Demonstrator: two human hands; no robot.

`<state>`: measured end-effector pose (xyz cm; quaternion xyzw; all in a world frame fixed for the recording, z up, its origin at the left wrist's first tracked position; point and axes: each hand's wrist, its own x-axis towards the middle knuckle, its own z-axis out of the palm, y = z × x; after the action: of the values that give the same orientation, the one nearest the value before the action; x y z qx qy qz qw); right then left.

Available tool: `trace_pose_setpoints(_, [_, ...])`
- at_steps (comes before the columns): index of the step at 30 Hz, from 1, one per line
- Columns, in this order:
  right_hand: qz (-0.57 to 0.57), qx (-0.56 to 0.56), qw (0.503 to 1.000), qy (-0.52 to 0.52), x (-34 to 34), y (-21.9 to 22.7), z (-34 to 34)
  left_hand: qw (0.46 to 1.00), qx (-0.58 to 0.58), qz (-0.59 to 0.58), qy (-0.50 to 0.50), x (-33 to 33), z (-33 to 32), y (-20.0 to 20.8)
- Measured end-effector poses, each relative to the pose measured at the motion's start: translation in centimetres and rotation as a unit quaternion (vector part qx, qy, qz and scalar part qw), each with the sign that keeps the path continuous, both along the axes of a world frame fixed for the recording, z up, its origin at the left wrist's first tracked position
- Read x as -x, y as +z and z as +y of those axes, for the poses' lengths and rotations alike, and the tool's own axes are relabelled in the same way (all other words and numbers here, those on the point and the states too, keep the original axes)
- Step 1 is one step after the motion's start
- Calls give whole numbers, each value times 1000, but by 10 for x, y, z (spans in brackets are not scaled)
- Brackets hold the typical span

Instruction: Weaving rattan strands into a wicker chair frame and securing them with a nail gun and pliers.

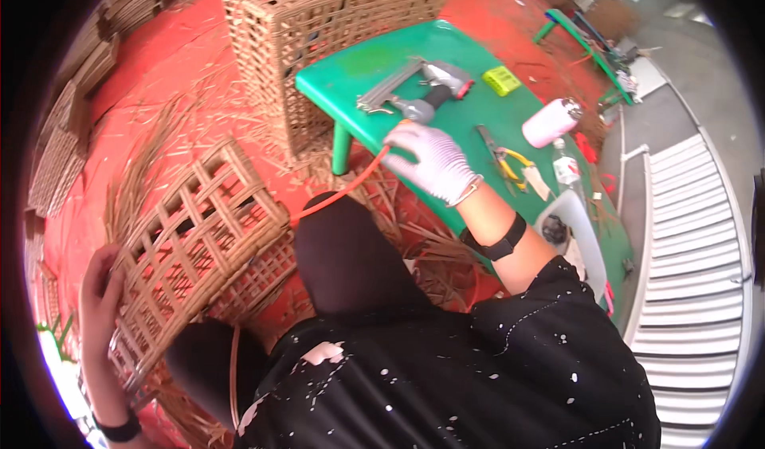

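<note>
My left hand (100, 294) is bare and grips the near edge of a woven wicker lattice panel (195, 242) that leans across my lap. My right hand (434, 160), in a white glove, reaches out over the green plastic table (358, 62); its fingers curl at the orange air hose (343, 192), just below the grey pneumatic staple gun (418, 90) lying on the table. The hose runs from the gun down toward my knees.
On the table lie a small yellow-green box (501, 80), pliers with yellow handles (504, 158), a white roll (550, 122) and a plastic bottle (566, 170). A tall woven basket frame (319, 27) stands behind the table. Loose rattan strips litter the red floor (167, 74). More woven panels are stacked on the left.
</note>
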<state>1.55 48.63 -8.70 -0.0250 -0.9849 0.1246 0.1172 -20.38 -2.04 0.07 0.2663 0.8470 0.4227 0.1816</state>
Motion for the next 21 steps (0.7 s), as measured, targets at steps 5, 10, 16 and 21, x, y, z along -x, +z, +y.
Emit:
trace_pose_setpoints(5, [-83,-42,951,-294,-78,11,81,998,-10,-54,43,1,-2,2])
trace_pose_setpoints(10, [-332,21,859,-390,-116,27,129,996,-15,-68,56,-11,2,2])
trace_pose_setpoints(16, [-359,23,866,-348,-110,50,159,993,-16,-92,69,-30,-7,0])
trace_pose_setpoints(21, [-466,-72,828,-304,-83,58,182,997,-34,-68,20,-40,-9,-1])
